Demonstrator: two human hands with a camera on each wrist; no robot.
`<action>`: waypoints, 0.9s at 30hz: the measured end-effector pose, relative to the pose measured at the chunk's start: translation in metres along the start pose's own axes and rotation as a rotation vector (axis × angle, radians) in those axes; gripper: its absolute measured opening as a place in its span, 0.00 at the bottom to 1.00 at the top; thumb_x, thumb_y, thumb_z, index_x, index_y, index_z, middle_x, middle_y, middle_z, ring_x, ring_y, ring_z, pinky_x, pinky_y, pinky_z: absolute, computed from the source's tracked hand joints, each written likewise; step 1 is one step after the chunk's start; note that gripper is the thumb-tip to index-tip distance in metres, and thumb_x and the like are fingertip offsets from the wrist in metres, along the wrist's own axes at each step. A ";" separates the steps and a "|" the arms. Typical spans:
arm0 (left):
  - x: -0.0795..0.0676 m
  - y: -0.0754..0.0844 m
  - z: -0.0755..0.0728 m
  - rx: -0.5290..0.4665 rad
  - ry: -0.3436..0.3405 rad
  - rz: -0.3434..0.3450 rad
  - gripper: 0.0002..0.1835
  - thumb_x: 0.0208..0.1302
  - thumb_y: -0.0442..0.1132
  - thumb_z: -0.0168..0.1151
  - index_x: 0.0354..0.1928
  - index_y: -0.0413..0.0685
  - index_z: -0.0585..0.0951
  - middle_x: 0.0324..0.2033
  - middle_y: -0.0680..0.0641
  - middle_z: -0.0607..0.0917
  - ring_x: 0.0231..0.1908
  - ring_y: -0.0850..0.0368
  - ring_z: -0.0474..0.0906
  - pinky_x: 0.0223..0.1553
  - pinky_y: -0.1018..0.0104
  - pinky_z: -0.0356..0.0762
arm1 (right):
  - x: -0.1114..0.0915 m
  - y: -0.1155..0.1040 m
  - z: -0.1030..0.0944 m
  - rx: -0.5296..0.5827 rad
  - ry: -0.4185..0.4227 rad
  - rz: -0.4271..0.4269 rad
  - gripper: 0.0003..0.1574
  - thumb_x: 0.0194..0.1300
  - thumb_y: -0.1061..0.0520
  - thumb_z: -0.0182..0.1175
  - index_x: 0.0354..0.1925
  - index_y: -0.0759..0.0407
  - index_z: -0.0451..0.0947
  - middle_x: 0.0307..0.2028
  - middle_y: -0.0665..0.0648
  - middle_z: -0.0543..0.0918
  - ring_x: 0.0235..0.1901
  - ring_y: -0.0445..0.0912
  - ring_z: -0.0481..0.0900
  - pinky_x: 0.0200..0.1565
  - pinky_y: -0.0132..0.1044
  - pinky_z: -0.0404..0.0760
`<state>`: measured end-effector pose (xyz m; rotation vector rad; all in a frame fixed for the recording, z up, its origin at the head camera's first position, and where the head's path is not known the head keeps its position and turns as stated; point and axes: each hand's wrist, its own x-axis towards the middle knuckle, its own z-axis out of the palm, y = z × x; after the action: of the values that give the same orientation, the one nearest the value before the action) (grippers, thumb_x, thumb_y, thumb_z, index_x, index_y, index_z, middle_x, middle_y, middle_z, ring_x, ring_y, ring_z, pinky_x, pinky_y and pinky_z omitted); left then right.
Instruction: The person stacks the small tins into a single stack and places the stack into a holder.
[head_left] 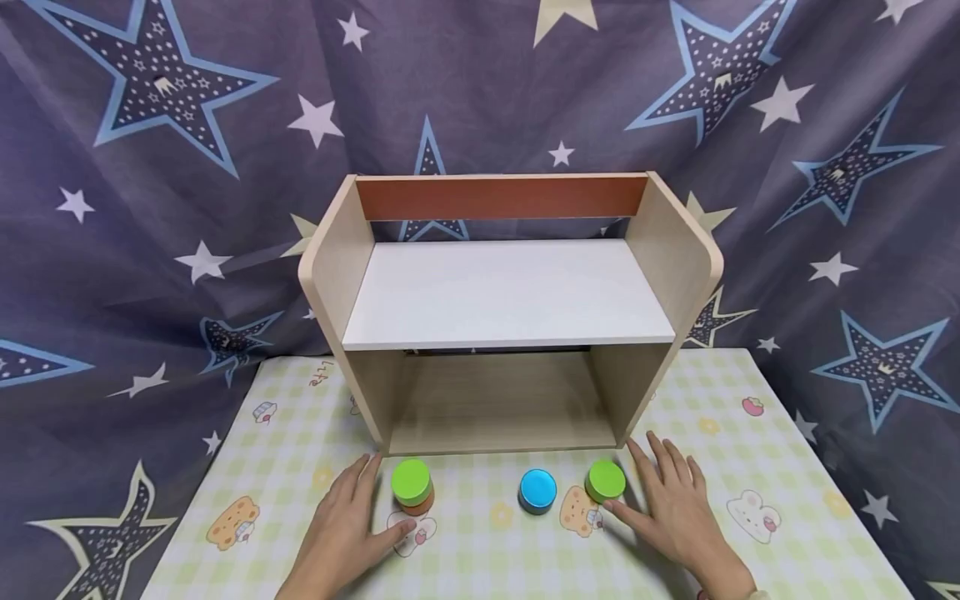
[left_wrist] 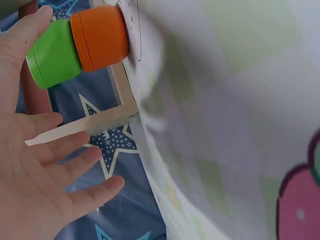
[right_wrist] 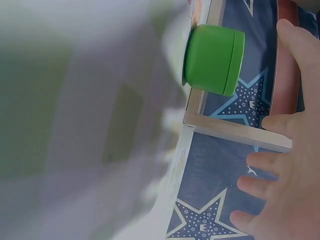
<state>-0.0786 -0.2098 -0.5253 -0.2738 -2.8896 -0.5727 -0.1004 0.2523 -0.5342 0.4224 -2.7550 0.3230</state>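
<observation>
On the left of the table, a small round green tub [head_left: 410, 481] stands on top of an orange tub [head_left: 422, 506]. My left hand [head_left: 341, 525] is just left of this stack, fingers spread and thumb near its base. Farther right sits another green tub [head_left: 606, 481], standing alone, as the right wrist view also shows. Beside it is my right hand [head_left: 671, 508], fingers extended, with the thumb tip close to the tub's near side. Between the two hands, nearer the right one, stands a blue-topped tub [head_left: 537, 490]. Neither hand grips anything.
Behind the tubs stands a wooden shelf unit [head_left: 510, 292] with a white middle board, pale side panels and a reddish-brown back rail. Its lower front edge lies close to the tubs. A checked cloth [head_left: 480, 567] with cartoon prints covers the table; a star-patterned curtain [head_left: 480, 83] hangs behind.
</observation>
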 end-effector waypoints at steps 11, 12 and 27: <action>0.005 0.003 0.003 -0.278 -0.072 -0.082 0.59 0.50 0.58 0.79 0.77 0.43 0.56 0.70 0.34 0.65 0.68 0.35 0.63 0.61 0.37 0.67 | -0.001 -0.004 0.002 0.185 0.001 0.029 0.59 0.54 0.36 0.74 0.72 0.64 0.63 0.68 0.72 0.63 0.65 0.69 0.61 0.58 0.70 0.61; 0.006 0.004 0.004 -0.289 -0.079 -0.086 0.59 0.51 0.57 0.79 0.77 0.43 0.55 0.70 0.34 0.65 0.68 0.35 0.63 0.61 0.37 0.67 | 0.000 -0.004 0.002 0.203 -0.001 0.033 0.59 0.55 0.37 0.74 0.72 0.64 0.62 0.68 0.72 0.63 0.65 0.69 0.61 0.58 0.70 0.62; 0.008 0.005 0.010 -0.372 -0.122 -0.134 0.54 0.52 0.41 0.80 0.77 0.42 0.57 0.70 0.37 0.67 0.64 0.40 0.70 0.58 0.50 0.75 | 0.002 -0.007 0.014 0.417 -0.059 0.039 0.59 0.54 0.54 0.78 0.74 0.66 0.57 0.70 0.70 0.61 0.68 0.66 0.60 0.62 0.67 0.63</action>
<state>-0.0863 -0.1997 -0.5312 -0.1701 -2.9140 -1.1581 -0.1038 0.2411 -0.5449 0.4858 -2.7479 0.9162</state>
